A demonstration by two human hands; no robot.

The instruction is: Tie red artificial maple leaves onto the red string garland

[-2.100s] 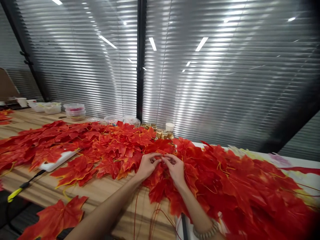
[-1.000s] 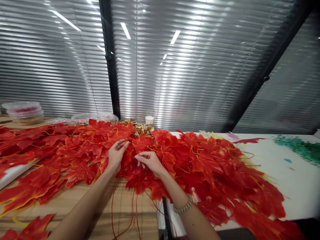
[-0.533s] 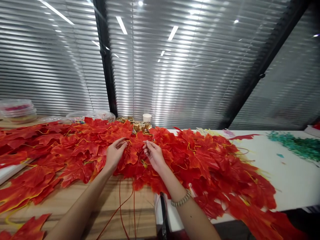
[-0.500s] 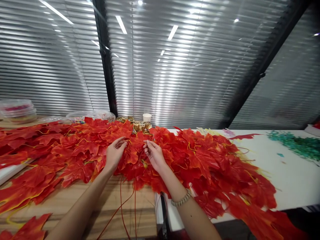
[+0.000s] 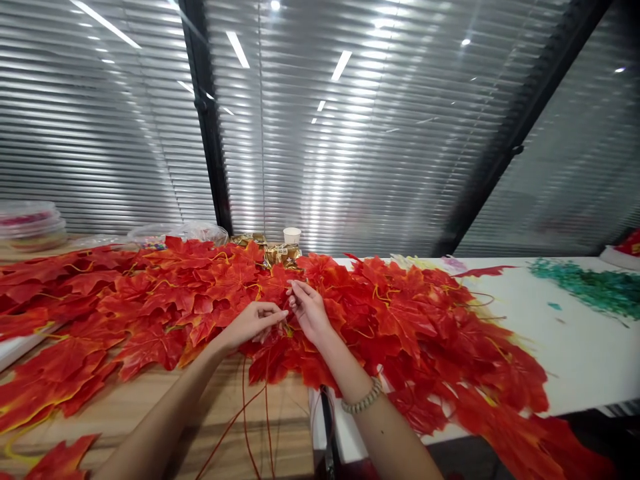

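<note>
Red artificial maple leaves (image 5: pixel 395 317) with yellow-orange edges lie heaped in front of me, and both hands are over the middle of the heap. My left hand (image 5: pixel 255 323) points right, thumb and fingers brought together beside a yellow stem; what they hold is hidden. Slightly higher and to the right, my right hand (image 5: pixel 307 310) has its thumb and forefinger pinched together, on something too small to make out. Thin reddish-brown cords (image 5: pixel 245 420) hang from below my left hand across the wooden tabletop (image 5: pixel 290 427). A beaded bracelet (image 5: pixel 364 398) circles my right wrist.
Behind the leaves stand a white paper cup (image 5: pixel 292 235) and gold wrapped packets (image 5: pixel 281 255). Clear plastic tubs (image 5: pixel 30 227) are stacked at far left. Teal shreds (image 5: pixel 590 287) lie on the white table (image 5: pixel 590 353) at right. Window blinds rise behind.
My left hand has moved right and down, away from the leaf stem beside it, and now lies close to my right hand. The right hand stays nearly in place, still pinched.
</note>
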